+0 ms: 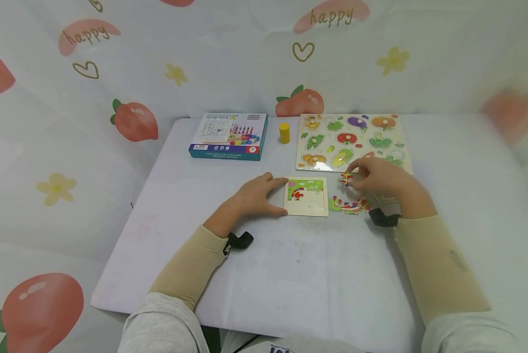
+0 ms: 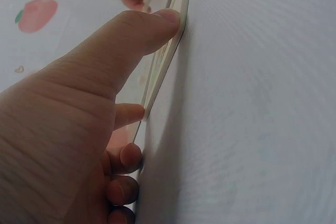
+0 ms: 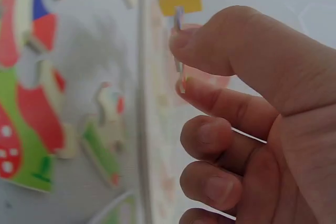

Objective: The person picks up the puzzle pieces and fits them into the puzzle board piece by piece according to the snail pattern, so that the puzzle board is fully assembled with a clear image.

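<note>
At the left side of a small square jigsaw tray [image 1: 308,203], my left hand [image 1: 257,196] rests with its thumb at the near corner and index finger at the far corner. Green and red pieces fill the tray's upper left part; bare wood shows below. My right hand [image 1: 378,179] pinches a colourful jigsaw piece [image 1: 345,179] between thumb and index finger, above the table right of the tray. In the right wrist view that piece [image 3: 180,72] is edge-on, its picture hidden. Several loose jigsaw pieces [image 1: 349,205] lie beneath the right hand.
Behind the right hand lies a large vegetable peg puzzle board [image 1: 330,142]. A yellow cylinder [image 1: 284,133] stands left of it. Farther left is a flat toy box [image 1: 228,137]. The white table [image 1: 246,279] meets a printed cloth backdrop at the back.
</note>
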Demonstrator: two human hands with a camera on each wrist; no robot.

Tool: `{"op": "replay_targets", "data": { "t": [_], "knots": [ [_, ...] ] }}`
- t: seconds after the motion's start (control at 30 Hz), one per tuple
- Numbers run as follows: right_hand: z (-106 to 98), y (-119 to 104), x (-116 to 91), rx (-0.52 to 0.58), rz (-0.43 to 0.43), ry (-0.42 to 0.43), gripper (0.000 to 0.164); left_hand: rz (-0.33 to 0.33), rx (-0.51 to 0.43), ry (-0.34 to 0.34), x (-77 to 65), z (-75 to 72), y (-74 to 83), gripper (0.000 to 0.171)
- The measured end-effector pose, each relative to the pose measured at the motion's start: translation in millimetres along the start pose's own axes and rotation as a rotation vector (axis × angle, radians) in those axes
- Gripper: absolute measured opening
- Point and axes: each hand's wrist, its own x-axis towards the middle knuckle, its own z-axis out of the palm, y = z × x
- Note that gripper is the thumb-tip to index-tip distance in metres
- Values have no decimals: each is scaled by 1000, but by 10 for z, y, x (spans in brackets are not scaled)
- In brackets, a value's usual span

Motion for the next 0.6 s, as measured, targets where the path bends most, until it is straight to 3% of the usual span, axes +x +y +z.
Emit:
{"op": "replay_targets", "data": {
  "t": [0.6],
  "knots": [
    [-320,-366,-341,-80,-68,153,48,-13,-7,-2,-5,-2,15,94]
  ]
}}
